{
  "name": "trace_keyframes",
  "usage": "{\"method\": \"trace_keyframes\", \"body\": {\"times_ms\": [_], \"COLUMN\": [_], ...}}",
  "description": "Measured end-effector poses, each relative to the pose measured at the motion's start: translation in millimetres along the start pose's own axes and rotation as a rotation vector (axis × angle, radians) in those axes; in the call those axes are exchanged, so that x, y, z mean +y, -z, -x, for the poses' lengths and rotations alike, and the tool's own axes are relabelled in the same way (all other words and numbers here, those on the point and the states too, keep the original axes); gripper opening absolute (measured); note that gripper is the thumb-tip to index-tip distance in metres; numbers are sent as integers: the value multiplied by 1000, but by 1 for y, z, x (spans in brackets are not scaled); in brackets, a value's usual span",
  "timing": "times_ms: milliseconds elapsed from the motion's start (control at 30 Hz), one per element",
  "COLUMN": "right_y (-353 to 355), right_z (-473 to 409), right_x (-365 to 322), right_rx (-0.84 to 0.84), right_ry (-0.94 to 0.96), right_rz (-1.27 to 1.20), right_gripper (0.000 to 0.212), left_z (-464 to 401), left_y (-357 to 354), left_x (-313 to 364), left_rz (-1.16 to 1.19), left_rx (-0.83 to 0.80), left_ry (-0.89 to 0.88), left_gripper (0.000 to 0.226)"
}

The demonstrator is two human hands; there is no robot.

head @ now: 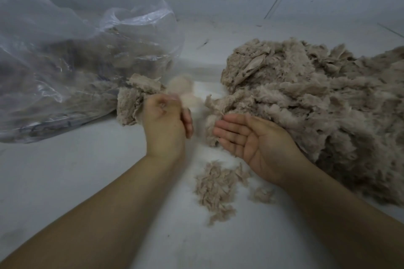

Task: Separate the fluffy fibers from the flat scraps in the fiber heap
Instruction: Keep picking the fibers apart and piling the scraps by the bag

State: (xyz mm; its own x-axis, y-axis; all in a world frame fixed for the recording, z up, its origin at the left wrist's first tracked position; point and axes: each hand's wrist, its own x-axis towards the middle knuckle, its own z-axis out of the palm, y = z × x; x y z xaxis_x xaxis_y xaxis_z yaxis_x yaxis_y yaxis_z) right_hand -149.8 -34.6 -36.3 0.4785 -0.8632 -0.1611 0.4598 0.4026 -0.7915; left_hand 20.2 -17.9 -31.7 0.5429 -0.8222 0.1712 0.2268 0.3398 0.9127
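Scraps (pixel 131 102) bunch in left grip (pixel 164 122); right grip (pixel 247 137) spread beside heap (pixel 317 105).

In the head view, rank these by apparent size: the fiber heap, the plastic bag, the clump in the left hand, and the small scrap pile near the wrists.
1. plastic bag and fiber heap: too alike to rank, and both run out of frame.
2. clump held in the left hand.
3. small scrap pile, about the clump's size and nearer the camera, so this order is unsure.

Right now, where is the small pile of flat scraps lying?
In the head view the small pile of flat scraps lies on the white surface at lower centre, between the two forearms, just below the open right hand and near the big fiber heap.
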Motion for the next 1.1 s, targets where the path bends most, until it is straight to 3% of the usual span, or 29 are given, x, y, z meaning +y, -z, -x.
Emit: {"method": "trace_keyframes", "body": {"times_ms": [67, 133, 200, 300, 400, 567, 833, 1100], "right_y": [0, -1, -2, -2, -2, -1, -5, -8], "right_z": [-1, -2, -2, -3, -2, 0, -2, -2], "right_x": [-1, -1, 0, -1, -1, -1, -4, -4], "right_rx": [25, 53, 77, 92, 54, 31, 50, 120], "right_ry": [-7, 5, 13, 22, 24, -3, -130, -80], "right_rz": [-16, -8, -8, -32, -24, 21, 3, -10], "right_gripper": [40, 39, 37, 36, 33, 36, 42, 40], "left_z": [-6, -6, -3, 2, 5, 9, 16, 17], "left_y": [5, 6, 2, -6, -8, -6, -13, -10], "left_x": [1, -3, -9, -16, -17, -14, -4, -2], "left_rz": [52, -50, -344, -796, -1046, -852, -335, -215], "left_rx": [101, 77, -70, -331, -398, -442, -460, -421], "left_ry": [5, 51, 8, -95, -221, -219, -27, -93], "left_gripper": [6, 14, 11, 24, 14, 17, 25, 24]}}
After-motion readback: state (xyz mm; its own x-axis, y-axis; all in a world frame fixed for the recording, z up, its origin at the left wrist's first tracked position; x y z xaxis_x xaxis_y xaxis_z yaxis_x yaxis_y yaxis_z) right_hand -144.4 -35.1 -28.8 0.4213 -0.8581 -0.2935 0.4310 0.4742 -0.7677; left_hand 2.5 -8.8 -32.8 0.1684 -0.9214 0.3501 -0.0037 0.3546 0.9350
